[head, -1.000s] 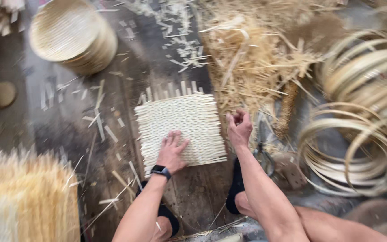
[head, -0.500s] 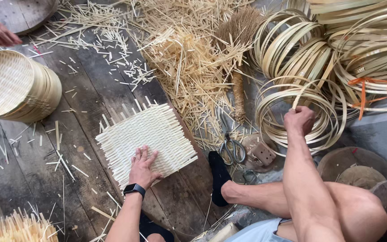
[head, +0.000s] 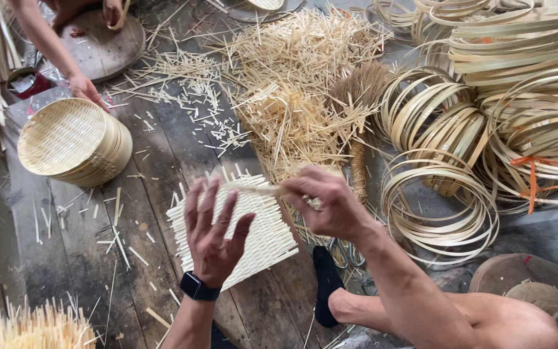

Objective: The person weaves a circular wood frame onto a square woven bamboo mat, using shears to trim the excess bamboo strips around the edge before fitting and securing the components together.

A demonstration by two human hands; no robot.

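The right hand [head: 330,207] pinches a thin bamboo strip [head: 253,189] above the woven bamboo mat [head: 259,239], while the left hand [head: 213,236] hovers with fingers spread.

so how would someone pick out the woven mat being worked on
On the dark plank floor, look below the big heap of straw offcuts. The square woven mat lies flat under both hands; the round baskets sit stacked further left.

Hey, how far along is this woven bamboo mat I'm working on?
Done: the woven mat is a full square, with strip ends sticking out along its far edge. In hand: the right hand pinches a bamboo strip above the mat, the left hand spread open. Left: no hoop is fitted.
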